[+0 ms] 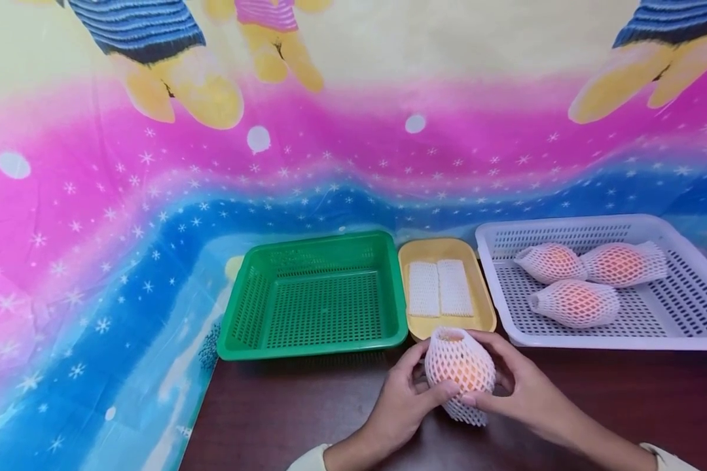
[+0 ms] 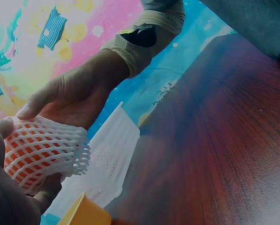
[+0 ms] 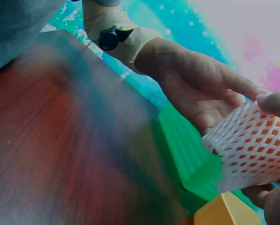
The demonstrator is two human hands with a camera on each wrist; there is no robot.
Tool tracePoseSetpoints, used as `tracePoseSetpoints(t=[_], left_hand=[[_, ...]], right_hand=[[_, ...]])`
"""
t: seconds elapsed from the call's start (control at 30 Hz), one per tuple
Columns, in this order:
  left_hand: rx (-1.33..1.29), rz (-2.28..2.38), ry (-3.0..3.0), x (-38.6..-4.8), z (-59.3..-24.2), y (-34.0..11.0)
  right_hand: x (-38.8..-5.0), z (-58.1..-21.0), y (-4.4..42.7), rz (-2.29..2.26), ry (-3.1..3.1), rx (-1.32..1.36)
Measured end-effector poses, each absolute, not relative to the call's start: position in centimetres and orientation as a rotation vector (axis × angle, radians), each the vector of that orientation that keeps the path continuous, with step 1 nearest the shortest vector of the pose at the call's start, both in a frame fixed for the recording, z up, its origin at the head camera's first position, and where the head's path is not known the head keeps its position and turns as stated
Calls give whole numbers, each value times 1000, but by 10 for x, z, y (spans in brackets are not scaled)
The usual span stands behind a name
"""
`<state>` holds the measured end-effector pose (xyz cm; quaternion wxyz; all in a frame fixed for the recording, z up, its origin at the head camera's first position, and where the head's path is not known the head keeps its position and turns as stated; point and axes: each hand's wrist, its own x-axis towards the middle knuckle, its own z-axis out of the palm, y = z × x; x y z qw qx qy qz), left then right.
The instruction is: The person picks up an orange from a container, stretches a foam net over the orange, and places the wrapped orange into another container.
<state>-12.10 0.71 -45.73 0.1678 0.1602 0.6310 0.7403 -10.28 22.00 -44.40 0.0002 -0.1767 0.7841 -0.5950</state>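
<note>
An orange round fruit in a white foam net sleeve (image 1: 461, 373) is held over the near part of the table. My left hand (image 1: 400, 396) grips its left side and my right hand (image 1: 524, 389) its right side, with both thumbs on the near face. In the left wrist view, the netting (image 2: 46, 150) ends in a loose, open edge below the fruit. The right wrist view shows orange through the mesh (image 3: 252, 147). The fruit's exact kind is hidden by the net, and some fingers are out of sight behind it.
A green basket (image 1: 312, 353) with nothing in it stands at the left. Beside it, a yellow tray (image 1: 421, 327) holds two flat white foam nets (image 1: 424, 289). The white basket (image 1: 618, 341) at the right contains three netted fruits (image 1: 577, 304). Behind hangs a patterned cloth (image 1: 353, 131).
</note>
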Motion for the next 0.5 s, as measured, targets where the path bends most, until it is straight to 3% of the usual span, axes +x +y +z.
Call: tracePoseSetpoints(t=[0.27, 0.5], left_hand=[[570, 1949, 1906, -127, -445, 26], [1086, 1208, 2591, -138, -429, 45]], right_hand=[[-108, -426, 253, -1422, 2974, -493], [-142, -396, 331, -1230, 3171, -284]])
